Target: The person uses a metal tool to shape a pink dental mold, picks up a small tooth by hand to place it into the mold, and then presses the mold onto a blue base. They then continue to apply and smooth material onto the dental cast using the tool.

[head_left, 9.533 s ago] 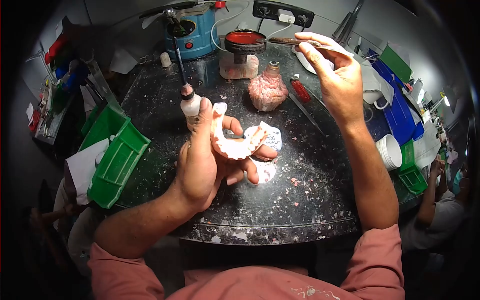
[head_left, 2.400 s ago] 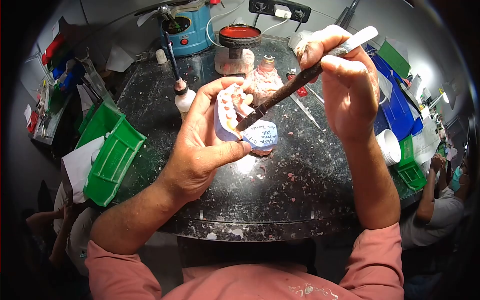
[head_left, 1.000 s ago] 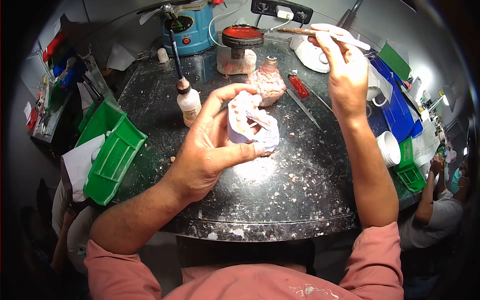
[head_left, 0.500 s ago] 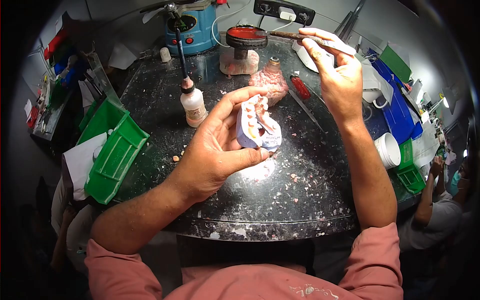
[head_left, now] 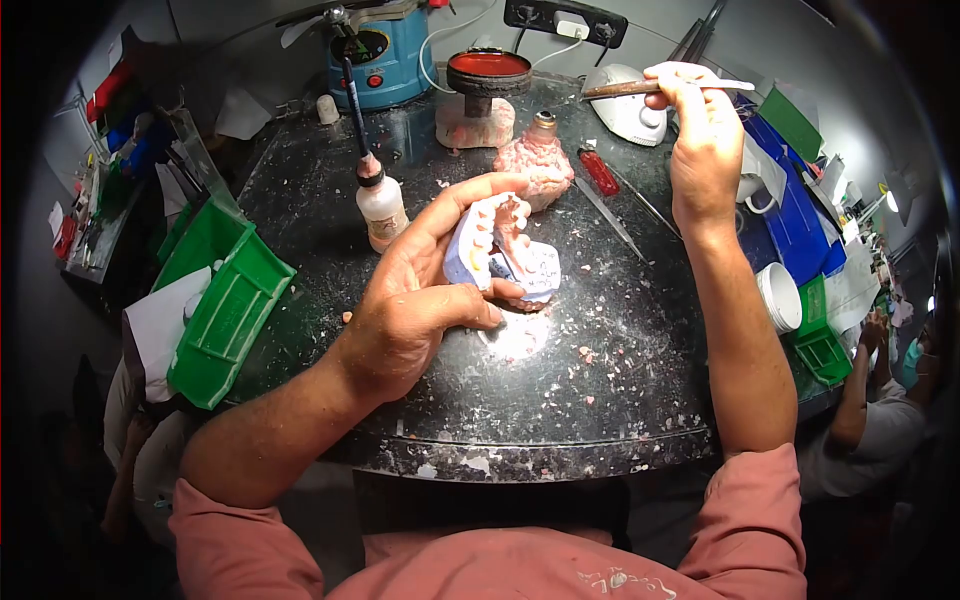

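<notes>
My left hand point(head_left: 405, 310) is wrapped round a pale blue dental model point(head_left: 535, 268) with a row of teeth and pink material on it, held above the table's middle. Dark writing shows on the model's right part. Up at the right, my right hand point(head_left: 708, 150) pinches a thin tool point(head_left: 625, 89) with a brown handle, roughly level and pointing left. The tool passes in front of a white domed object point(head_left: 630, 115). Left of its tip stands a round black dish of red material point(head_left: 490, 65) on a pale base.
A dropper bottle point(head_left: 383, 212) stands left of the model. Behind it is a blue machine point(head_left: 385, 62). A pink lumpy burner point(head_left: 535, 165), a red-handled tool point(head_left: 599, 172) and a blade lie centre right. Green trays point(head_left: 232, 318) and a white tub point(head_left: 778, 298) flank the table. Other people sit at both sides.
My right hand has moved right with the tool, away from the red dish. My left hand has turned the model and shifted it slightly left.
</notes>
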Motion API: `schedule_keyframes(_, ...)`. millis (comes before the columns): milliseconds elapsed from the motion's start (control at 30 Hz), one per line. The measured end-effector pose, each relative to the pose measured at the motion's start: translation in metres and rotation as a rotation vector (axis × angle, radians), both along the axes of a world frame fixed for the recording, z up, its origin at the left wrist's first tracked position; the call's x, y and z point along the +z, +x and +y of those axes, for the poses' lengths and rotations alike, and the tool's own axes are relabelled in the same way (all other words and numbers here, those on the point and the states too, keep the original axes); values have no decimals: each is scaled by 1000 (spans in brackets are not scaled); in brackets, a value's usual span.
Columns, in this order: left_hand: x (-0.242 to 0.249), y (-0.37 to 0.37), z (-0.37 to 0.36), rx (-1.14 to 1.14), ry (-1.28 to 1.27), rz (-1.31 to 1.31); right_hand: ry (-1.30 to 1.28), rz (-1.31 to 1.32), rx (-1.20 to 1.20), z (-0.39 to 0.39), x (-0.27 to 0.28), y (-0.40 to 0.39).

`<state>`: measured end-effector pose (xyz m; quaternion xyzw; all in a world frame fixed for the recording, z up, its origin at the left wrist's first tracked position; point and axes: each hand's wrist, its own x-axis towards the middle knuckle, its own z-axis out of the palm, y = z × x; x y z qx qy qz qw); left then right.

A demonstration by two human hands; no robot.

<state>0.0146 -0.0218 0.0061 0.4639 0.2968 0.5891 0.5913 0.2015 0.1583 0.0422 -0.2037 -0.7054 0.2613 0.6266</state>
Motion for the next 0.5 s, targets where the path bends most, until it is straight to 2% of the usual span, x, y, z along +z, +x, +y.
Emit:
schedule_keyframes(100, 3, 0, -1, -14, 14, -14, 12, 58, 41, -8, 10, 2)
schedule_keyframes(200, 4, 2, -2, -4, 5, -33, -60, 101, 459, -28, 18, 3)
schedule_keyframes(267, 4, 2, -2, -18, 45, -27, -131, 185, 435, -34, 18, 3)
schedule_keyframes(333, 3, 2, -2, -3, 36, -21, -94, -1, 661, -40, 27, 5)
schedule_keyframes(400, 3, 2, -2, 14, 28, -16, -100, 26, 614, -57, 29, -3)
schedule_keyframes(500, 2, 3, -2, 21, 28, -18, 24, -114, 411, -66, 31, -5)
